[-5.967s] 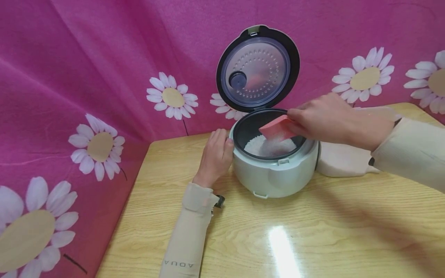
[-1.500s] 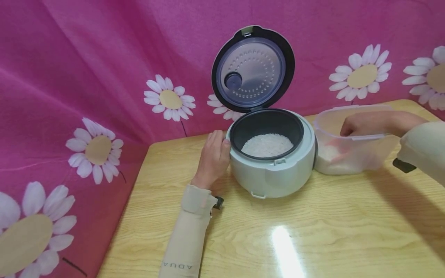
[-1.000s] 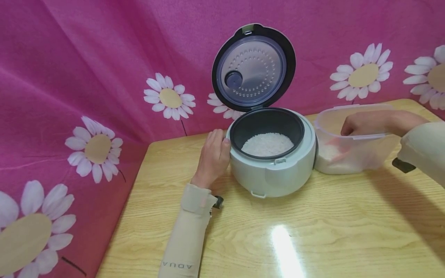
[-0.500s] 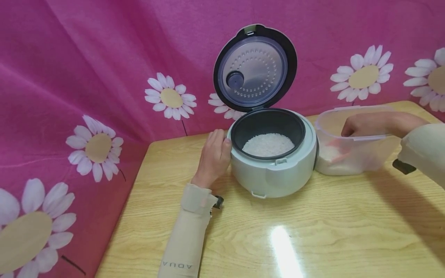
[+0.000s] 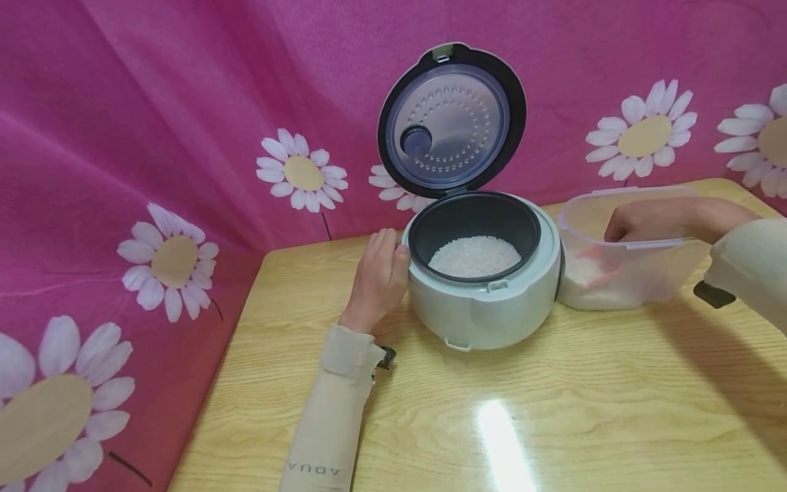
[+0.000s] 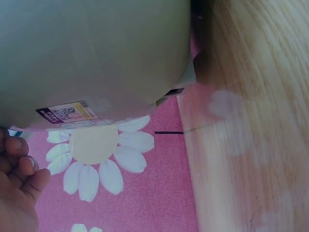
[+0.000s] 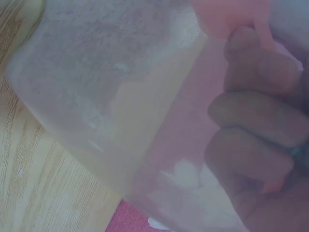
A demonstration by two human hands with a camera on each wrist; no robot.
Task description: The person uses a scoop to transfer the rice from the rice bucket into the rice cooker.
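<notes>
A pale green rice cooker (image 5: 486,318) stands with its lid (image 5: 451,130) raised and white rice (image 5: 475,256) in its black pot. My left hand (image 5: 378,277) holds the cooker's left side near the rim; its curled fingertips (image 6: 26,166) show in the left wrist view. Inside a translucent plastic container (image 5: 652,273) to the right, my right hand (image 5: 652,217) grips a pink scoop (image 5: 596,270). Through the container's cloudy wall, the right wrist view shows the fingers (image 7: 256,116) curled round the scoop. Rice lies at the container's bottom; the scoop's contents are unclear.
The wooden table (image 5: 584,410) carries the cooker and the container side by side. A pink cloth (image 5: 332,68) printed with white daisies hangs behind and to the left. The raised lid stands close in front of it.
Six seconds ago my right hand was tipping the pink scoop over the pot, with rice falling. Since then it has moved right, into the container. Over the last second both hands look still.
</notes>
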